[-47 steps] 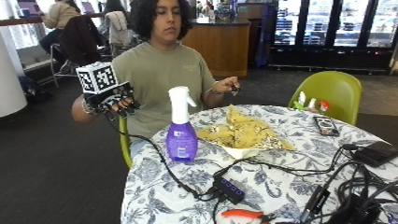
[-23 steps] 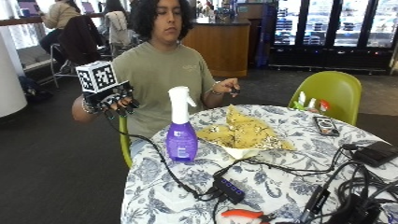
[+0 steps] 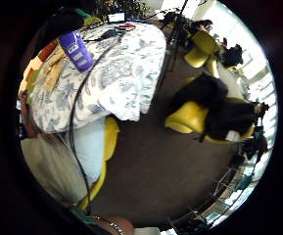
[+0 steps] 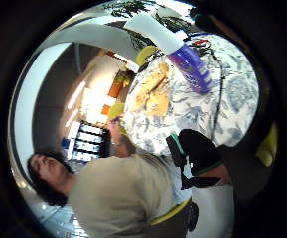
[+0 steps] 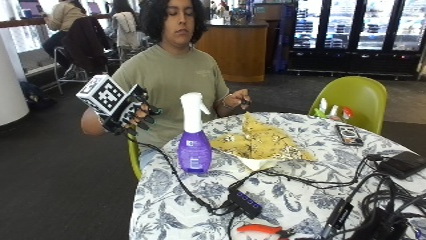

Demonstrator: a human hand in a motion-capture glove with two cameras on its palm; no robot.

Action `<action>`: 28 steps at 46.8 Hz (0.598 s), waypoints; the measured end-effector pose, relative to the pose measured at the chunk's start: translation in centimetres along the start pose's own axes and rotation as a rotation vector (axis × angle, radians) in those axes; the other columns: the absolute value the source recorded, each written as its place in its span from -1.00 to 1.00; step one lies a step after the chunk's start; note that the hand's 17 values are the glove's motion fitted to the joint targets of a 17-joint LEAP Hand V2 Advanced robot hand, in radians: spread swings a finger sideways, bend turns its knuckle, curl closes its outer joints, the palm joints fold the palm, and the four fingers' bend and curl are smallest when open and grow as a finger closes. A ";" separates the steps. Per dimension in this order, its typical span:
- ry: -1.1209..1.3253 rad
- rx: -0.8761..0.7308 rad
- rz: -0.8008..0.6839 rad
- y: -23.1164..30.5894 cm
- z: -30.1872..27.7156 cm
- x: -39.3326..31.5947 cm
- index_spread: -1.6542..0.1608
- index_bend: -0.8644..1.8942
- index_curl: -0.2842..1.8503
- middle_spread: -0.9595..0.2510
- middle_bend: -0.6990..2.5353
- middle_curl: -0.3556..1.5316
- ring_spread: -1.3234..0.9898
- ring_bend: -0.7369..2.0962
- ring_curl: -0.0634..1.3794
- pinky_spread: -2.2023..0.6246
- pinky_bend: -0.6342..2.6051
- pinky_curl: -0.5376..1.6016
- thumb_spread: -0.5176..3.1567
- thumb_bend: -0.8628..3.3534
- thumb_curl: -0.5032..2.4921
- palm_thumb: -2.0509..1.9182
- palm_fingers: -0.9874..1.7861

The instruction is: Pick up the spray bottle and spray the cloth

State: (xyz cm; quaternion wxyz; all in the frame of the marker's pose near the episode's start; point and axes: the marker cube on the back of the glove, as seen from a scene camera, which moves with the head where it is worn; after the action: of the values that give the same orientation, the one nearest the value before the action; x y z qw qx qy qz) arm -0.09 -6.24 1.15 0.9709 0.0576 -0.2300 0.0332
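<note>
A purple spray bottle (image 5: 194, 145) with a white trigger head stands upright on the flowered tablecloth, near the table's edge closest to the person. A crumpled yellow cloth (image 5: 263, 141) lies beside it toward the table's middle. My gloved right hand (image 5: 138, 114) hangs in the air off the table's edge, level with the bottle's neck and a short way from it, fingers loosely curled and holding nothing. The bottle (image 4: 187, 63) and cloth (image 4: 153, 91) also show in the thumb side palm view. The little finger side view catches the bottle (image 3: 77, 49) on the table.
The person's bare hand (image 5: 238, 100) is raised behind the cloth. A black hub (image 5: 245, 202) and cables (image 5: 306, 181) cross the table's near part. A phone (image 5: 349, 134) lies at the far side by a green chair (image 5: 351, 99). Orange-handled pliers (image 5: 263, 230) lie at the front edge.
My gloved hand has shifted slightly toward the bottle. The bottle and the cloth have not moved.
</note>
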 end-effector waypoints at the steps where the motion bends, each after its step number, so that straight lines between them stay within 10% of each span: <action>1: -0.030 0.000 -0.003 -0.6 0.3 0.0 0.38 -0.28 -0.53 0.48 -0.44 -0.29 0.05 -0.19 -0.50 0.70 -0.40 -0.20 -0.13 -0.57 -0.45 0.37 0.00; 28: -0.906 -0.032 0.057 -16.0 8.6 -0.3 0.44 -0.31 -0.57 0.55 -0.41 -0.25 0.07 -0.15 -0.46 0.70 -0.41 -0.18 -0.23 -0.60 -0.42 0.46 -0.07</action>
State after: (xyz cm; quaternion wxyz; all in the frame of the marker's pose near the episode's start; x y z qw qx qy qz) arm -2.71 -23.24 7.08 0.7718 0.0450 -0.6336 0.0277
